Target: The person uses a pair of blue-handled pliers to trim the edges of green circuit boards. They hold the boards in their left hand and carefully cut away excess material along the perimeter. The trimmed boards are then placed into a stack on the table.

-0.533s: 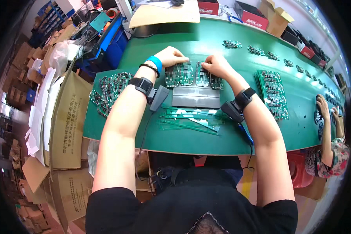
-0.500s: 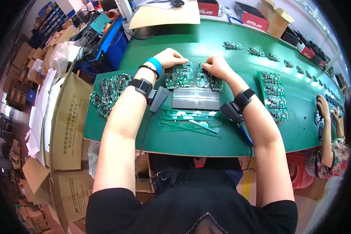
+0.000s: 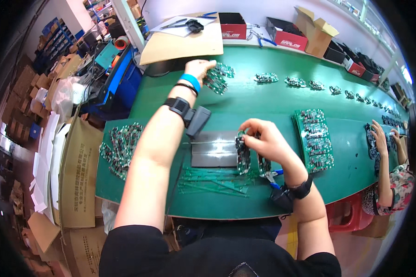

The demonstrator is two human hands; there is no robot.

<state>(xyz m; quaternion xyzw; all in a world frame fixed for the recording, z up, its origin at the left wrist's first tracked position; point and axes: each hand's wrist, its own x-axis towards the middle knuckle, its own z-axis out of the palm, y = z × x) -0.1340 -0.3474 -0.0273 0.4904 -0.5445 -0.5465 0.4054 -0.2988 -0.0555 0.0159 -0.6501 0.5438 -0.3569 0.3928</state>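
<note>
Circuit boards are gripped in both hands over the green table (image 3: 263, 104).

A green board panel (image 3: 241, 154) is pinched upright by the right hand (image 3: 263, 141) just right of the grey metal plate (image 3: 213, 148). A second board (image 3: 217, 79) is clasped by the left hand (image 3: 199, 69) far beyond the plate. Snapped strips (image 3: 212, 181) lie before it; board stacks (image 3: 315, 138) and a co-worker's hands (image 3: 379, 134) lie to its right. Fingertips are partly hidden.

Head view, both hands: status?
Left hand stretched far out, setting a circuit board on the green belt. Right hand pinching boards upright over the metal plate. Nothing blocking.
</note>
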